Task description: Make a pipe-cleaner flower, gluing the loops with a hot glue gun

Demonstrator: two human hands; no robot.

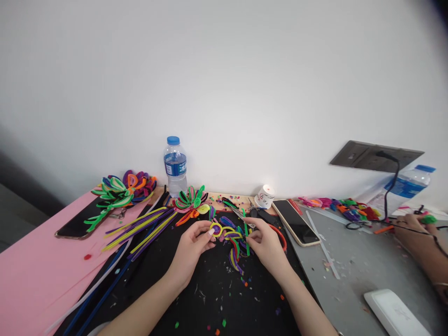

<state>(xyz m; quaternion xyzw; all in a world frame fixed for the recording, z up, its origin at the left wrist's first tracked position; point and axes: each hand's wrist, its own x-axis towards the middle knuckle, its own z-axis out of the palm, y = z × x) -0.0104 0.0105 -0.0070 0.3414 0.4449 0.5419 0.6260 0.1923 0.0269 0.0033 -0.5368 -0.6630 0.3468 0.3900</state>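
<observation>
Yellow and purple fuzzy stems (pixel 140 228) lie fanned left of your left hand (pixel 192 242), where a careless sweep could scatter them. Your left grip pinches a yellow-and-purple coil (pixel 217 229) above the black mat (pixel 252 308); squeeze too hard and it might deform or unwind. Just right of it sit looped petals (pixel 235 247), close enough to snag as you move. Your right hand (pixel 264 238) holds its grip narrow, apparently on a green stem (pixel 246 235) (how firmly, you can't tell from here), and a slack pinch could let that slip. Beside it, the orange-handled scissors (pixel 283 239) could be nudged by your wrist.

Under everything, a pink sheet (pixel 31 275) gives way to the mat, dotted with coloured scraps (pixel 224 323), then the grey counter (pixel 357 261), where a phone (pixel 297 223) lies across the mat's edge. A bottle (pixel 175 163) stands near the pale wall (pixel 245 84); farther right come a dark socket plate (pixel 357 156) and another person's hand (pixel 411 228).
</observation>
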